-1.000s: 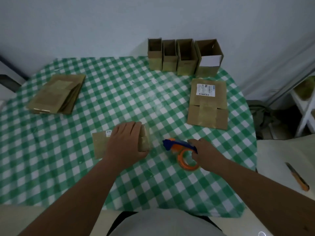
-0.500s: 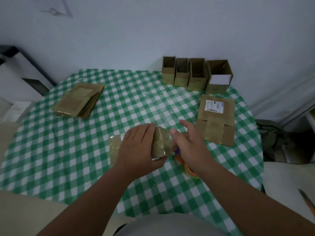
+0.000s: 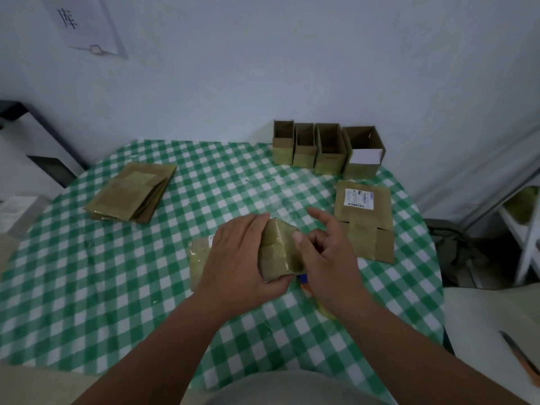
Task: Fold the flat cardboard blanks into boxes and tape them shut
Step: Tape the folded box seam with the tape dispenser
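A small brown cardboard box (image 3: pixel 279 249), partly covered in clear tape, lies on its side in the middle of the checked table (image 3: pixel 117 273). My left hand (image 3: pixel 236 258) lies over the box with its thumb under the near edge, gripping it. My right hand (image 3: pixel 327 258) presses its thumb on the box's taped end flaps, index finger raised. The orange and blue tape dispenser (image 3: pixel 305 283) lies mostly hidden under my right hand.
Several folded open boxes (image 3: pixel 327 150) stand in a row at the table's far edge. One flat blank with a white label (image 3: pixel 363 217) lies at the right. A stack of flat blanks (image 3: pixel 131 194) lies at the far left. A utility knife (image 3: pixel 523 361) rests on the surface at the right.
My right hand has let go of the tape dispenser and come up to the box's end flaps. My left hand stays on the box. The camera has tilted up.
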